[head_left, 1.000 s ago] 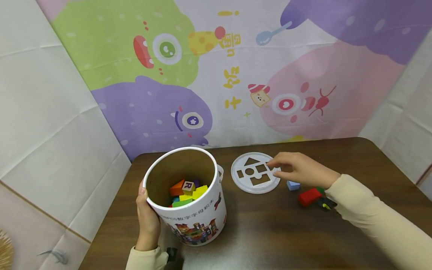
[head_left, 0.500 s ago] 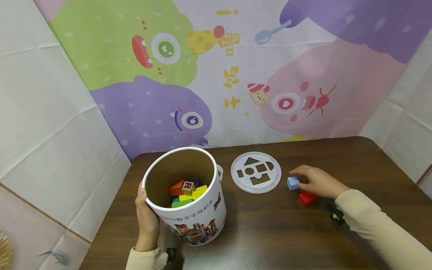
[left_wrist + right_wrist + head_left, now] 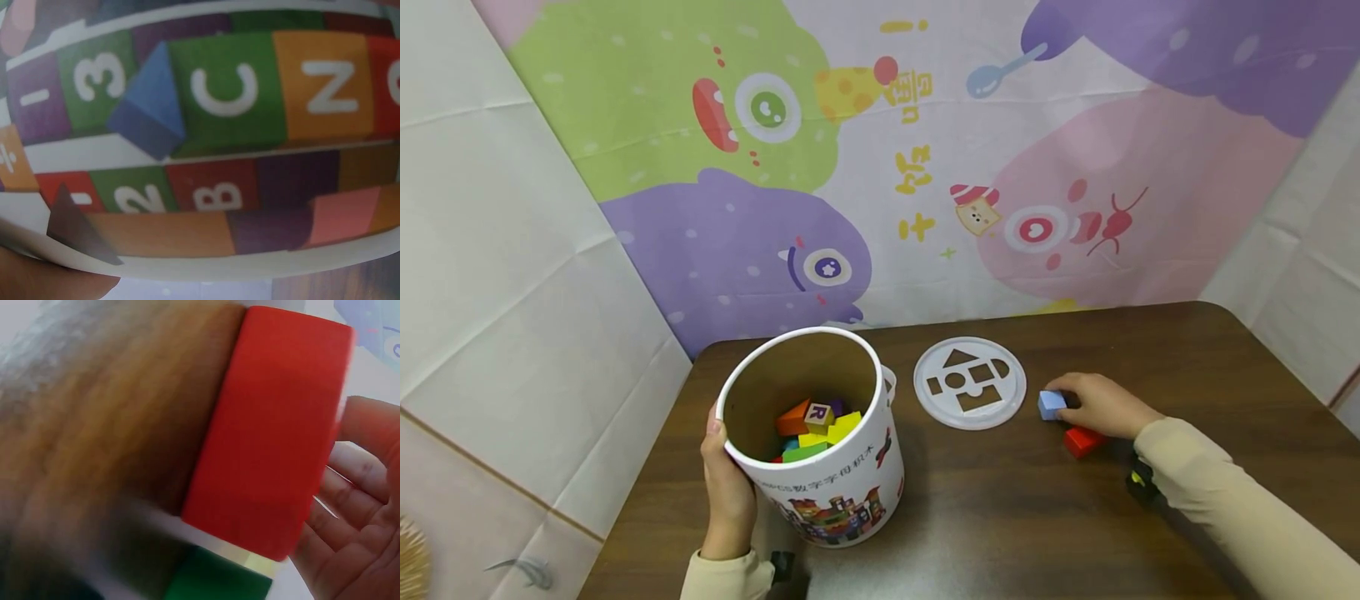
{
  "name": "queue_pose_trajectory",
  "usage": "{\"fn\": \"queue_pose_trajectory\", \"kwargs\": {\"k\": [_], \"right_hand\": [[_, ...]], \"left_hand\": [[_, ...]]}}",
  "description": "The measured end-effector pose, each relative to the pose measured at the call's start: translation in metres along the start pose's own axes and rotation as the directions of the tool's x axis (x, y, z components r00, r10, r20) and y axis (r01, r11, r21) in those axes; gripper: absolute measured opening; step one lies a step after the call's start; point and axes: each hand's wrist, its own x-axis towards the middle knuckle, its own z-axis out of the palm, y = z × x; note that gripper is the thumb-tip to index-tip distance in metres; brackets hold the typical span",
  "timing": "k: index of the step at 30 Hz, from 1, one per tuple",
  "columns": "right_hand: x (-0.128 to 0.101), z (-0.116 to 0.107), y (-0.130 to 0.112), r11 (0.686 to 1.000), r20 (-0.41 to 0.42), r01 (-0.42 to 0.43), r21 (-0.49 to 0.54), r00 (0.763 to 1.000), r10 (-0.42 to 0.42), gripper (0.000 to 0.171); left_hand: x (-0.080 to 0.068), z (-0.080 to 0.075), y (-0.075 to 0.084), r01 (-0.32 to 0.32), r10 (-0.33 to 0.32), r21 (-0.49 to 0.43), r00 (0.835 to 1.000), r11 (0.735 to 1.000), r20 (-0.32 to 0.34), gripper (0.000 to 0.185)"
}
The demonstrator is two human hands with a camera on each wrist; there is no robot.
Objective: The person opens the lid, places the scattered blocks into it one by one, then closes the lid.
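A white toy bucket [image 3: 831,483] with printed letter blocks on its wall [image 3: 225,94] stands at the table's front left, open, with several coloured blocks [image 3: 812,425] inside. My left hand [image 3: 724,475] grips its left side, thumb [image 3: 713,427] on the rim. To the right of the lid lies a small blue block [image 3: 1050,404], and my right hand [image 3: 1078,402] curls its fingers round it. A red block [image 3: 1081,441] lies just in front of that hand, and it fills the right wrist view [image 3: 275,431] beside my fingers [image 3: 362,487].
A round white lid [image 3: 970,412] with shape cut-outs lies flat between bucket and blue block. A green block [image 3: 219,584] sits beside the red one. The dark wooden table [image 3: 1000,517] ends at a cartoon backdrop wall behind and paper-covered walls at the sides.
My right hand left the lid, moved right and down to the blue block, and closed its fingers on it. The left hand and bucket stayed still.
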Motion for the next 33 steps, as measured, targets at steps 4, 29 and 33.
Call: {"fn": "queue_pose_trajectory", "kwargs": {"k": [4, 29, 33], "right_hand": [[-0.001, -0.007, -0.005, 1.000, -0.012, 0.008, -0.005, 1.000, -0.008, 0.034], [0.014, -0.073, -0.090, 0.981, -0.115, 0.194, 0.026, 0.975, -0.190, 0.033], [0.019, -0.086, -0.113, 0.970, -0.118, 0.239, 0.045, 0.965, -0.233, 0.034]], "left_hand": [[0.000, 0.000, -0.001, -0.005, 0.005, 0.008, 1.000, 1.000, -0.001, 0.055], [0.001, 0.001, 0.000, -0.003, 0.003, -0.016, 1.000, 1.000, -0.016, 0.054], [0.001, 0.001, 0.000, 0.008, -0.008, -0.017, 1.000, 1.000, -0.029, 0.053]]}}
